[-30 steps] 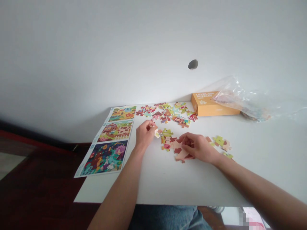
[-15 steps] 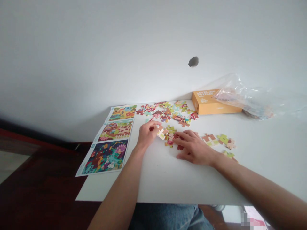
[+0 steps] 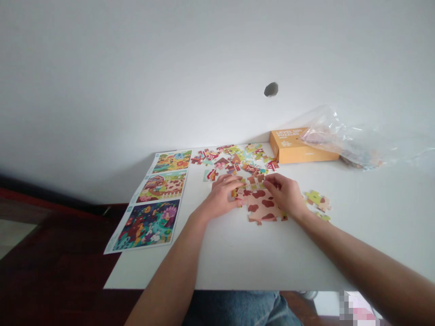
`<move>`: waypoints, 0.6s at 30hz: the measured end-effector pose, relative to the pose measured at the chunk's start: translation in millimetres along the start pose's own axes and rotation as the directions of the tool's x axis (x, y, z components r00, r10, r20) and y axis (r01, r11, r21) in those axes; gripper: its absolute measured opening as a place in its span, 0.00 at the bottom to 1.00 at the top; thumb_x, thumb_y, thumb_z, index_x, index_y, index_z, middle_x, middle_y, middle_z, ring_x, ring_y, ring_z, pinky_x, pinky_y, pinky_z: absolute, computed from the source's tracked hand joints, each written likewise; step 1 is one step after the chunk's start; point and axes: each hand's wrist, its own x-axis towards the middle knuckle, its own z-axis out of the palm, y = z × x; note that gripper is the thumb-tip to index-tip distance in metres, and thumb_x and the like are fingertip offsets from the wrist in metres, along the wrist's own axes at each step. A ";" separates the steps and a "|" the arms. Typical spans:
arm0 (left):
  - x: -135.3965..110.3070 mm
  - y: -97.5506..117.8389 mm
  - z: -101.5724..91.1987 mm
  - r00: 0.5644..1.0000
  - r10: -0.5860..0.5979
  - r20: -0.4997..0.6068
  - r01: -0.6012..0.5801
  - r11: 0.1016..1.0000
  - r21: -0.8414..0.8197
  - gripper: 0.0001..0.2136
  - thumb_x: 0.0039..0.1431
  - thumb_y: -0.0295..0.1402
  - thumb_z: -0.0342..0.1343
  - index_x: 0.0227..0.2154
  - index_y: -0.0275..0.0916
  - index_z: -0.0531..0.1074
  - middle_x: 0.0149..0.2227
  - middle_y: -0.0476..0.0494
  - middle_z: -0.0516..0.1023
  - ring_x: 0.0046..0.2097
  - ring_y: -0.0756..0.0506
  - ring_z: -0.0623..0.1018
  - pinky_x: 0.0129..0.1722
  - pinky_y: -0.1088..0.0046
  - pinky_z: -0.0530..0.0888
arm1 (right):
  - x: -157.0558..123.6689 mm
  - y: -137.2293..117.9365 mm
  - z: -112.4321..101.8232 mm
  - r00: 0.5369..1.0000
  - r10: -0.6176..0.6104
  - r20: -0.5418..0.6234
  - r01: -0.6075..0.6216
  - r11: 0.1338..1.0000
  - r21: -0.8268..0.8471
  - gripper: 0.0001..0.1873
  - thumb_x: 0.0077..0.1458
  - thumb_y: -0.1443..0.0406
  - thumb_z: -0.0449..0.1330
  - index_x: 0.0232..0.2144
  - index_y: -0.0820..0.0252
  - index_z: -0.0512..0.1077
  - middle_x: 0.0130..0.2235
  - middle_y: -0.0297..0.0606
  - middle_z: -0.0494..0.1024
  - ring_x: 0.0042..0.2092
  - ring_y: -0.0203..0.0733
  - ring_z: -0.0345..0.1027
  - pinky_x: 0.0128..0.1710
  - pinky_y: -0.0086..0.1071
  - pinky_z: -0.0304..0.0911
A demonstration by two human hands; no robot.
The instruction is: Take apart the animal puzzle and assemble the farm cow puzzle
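A joined puzzle section with brown cow spots lies on the white table in front of me. My left hand rests on its left edge, fingers bent and lying flat over the small pieces there. My right hand grips the section's upper right edge with curled fingers. A heap of loose puzzle pieces lies just behind both hands. One loose piece sits to the left of my left hand.
A sheet with three puzzle pictures lies at the table's left edge. An orange box stands by the wall with a clear plastic bag against it. A few joined pieces lie right of my right hand.
My left hand brought its small piece right, onto the section's left edge. My right hand moved off the top of the section to its upper right edge, uncovering the spotted picture.
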 end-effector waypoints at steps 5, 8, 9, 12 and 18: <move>-1.6 -1.5 2.7 0.998 -0.019 0.060 0.016 0.998 0.054 0.23 0.54 0.36 0.65 0.54 0.43 0.71 0.57 0.41 0.72 0.60 0.37 0.67 0.61 0.54 0.62 | 3.4 1.1 -0.6 0.999 -0.019 0.047 0.015 0.996 0.082 0.18 0.58 0.61 0.57 0.50 0.59 0.72 0.31 0.34 0.78 0.29 0.37 0.70 0.33 0.31 0.65; -0.4 -0.7 3.5 0.999 -0.002 -0.044 0.000 1.000 -0.027 0.24 0.55 0.36 0.64 0.55 0.40 0.70 0.54 0.39 0.74 0.58 0.38 0.69 0.60 0.57 0.65 | -1.5 -3.8 5.0 0.987 -0.077 0.143 0.053 0.985 0.166 0.18 0.59 0.61 0.56 0.52 0.57 0.69 0.33 0.34 0.79 0.28 0.35 0.70 0.32 0.30 0.66; 0.3 -0.8 3.5 0.997 0.003 -0.080 -0.008 0.998 -0.067 0.23 0.56 0.36 0.63 0.55 0.40 0.70 0.52 0.39 0.75 0.56 0.40 0.70 0.58 0.59 0.66 | -3.0 -5.7 6.9 0.982 -0.098 0.159 0.070 0.982 0.174 0.18 0.59 0.61 0.56 0.52 0.57 0.69 0.34 0.34 0.78 0.28 0.35 0.70 0.31 0.29 0.67; 2.5 -2.3 3.5 0.989 -0.004 -0.149 -0.023 0.984 -0.175 0.15 0.61 0.34 0.59 0.50 0.39 0.73 0.48 0.39 0.77 0.51 0.43 0.74 0.53 0.64 0.70 | -5.2 -10.8 9.2 0.963 -0.191 0.190 0.169 0.977 0.128 0.17 0.59 0.63 0.57 0.51 0.57 0.69 0.33 0.34 0.78 0.29 0.35 0.70 0.33 0.29 0.66; 5.0 -10.9 9.4 0.953 -0.108 -0.283 0.012 0.947 -0.321 0.10 0.60 0.33 0.56 0.42 0.39 0.78 0.40 0.41 0.79 0.44 0.43 0.76 0.48 0.65 0.71 | -3.3 -12.1 4.4 0.875 -0.454 0.165 0.465 0.885 -0.030 0.17 0.62 0.63 0.55 0.52 0.57 0.68 0.42 0.42 0.78 0.40 0.40 0.71 0.42 0.33 0.66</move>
